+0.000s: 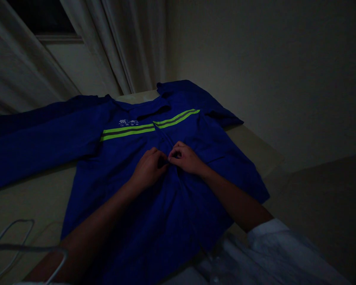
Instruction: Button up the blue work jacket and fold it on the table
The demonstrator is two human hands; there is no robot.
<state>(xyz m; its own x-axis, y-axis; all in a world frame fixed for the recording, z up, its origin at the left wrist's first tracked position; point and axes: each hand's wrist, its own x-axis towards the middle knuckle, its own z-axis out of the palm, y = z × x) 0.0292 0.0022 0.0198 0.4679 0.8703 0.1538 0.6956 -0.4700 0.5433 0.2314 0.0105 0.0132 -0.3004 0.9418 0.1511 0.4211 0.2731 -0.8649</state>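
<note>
A blue work jacket (112,170) lies spread front side up, with a yellow-green and grey reflective stripe across the chest and a white logo on one side. Both hands meet at its front opening, below the stripe. My left hand (150,166) pinches one front edge between thumb and fingers. Right beside it, my right hand (185,157) pinches the cloth too, its fingertips almost touching the left ones. The cloth is slightly raised between them. Any button or fastener there is hidden by the fingers and the dim light.
The jacket rests on a pale table (258,152), whose right corner shows. One sleeve (38,138) stretches off to the left. White cables (29,247) loop at the lower left. Behind the table hang curtains (136,43) beside a plain wall (255,59).
</note>
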